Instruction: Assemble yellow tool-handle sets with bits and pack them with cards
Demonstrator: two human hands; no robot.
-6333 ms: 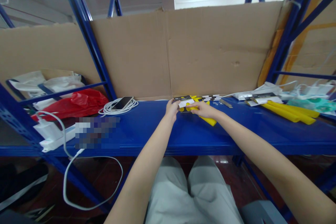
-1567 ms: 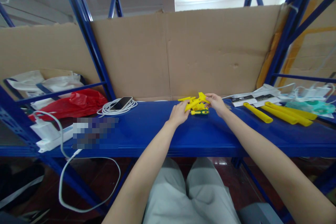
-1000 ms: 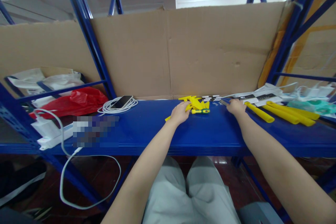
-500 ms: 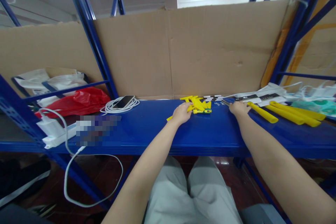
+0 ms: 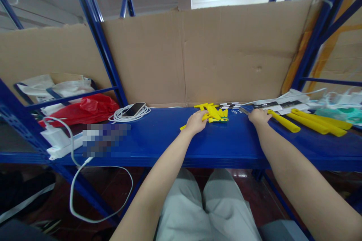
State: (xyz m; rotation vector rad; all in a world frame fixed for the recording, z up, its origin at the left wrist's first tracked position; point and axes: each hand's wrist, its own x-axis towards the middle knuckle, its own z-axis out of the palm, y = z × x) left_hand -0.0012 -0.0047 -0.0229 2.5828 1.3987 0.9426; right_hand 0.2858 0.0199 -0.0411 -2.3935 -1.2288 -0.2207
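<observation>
My left hand (image 5: 197, 122) is closed at the near left side of a pile of yellow plastic pieces (image 5: 215, 112). Its fingers grip a slim yellow piece (image 5: 205, 117), and a yellow end (image 5: 183, 127) shows on the wrist side. In front of the pile lies a small yellow-and-green piece (image 5: 223, 119). My right hand (image 5: 259, 116) is closed on a thin metal tool (image 5: 243, 110), whose silver end points left; the rest is hidden by the fingers. A long yellow handle-like piece (image 5: 285, 122) lies just right of that hand.
Black-and-white small pieces (image 5: 229, 105) lie behind the pile. More long yellow pieces (image 5: 313, 122) and black-and-white packets (image 5: 279, 106) are at right. A phone (image 5: 134, 109) on a coiled white cable, a red bag (image 5: 85, 108) and a power strip (image 5: 60, 150) stand left on the blue shelf (image 5: 158, 143).
Hardly anything differs. Both hands keep their places and grips; the view has shifted very slightly.
</observation>
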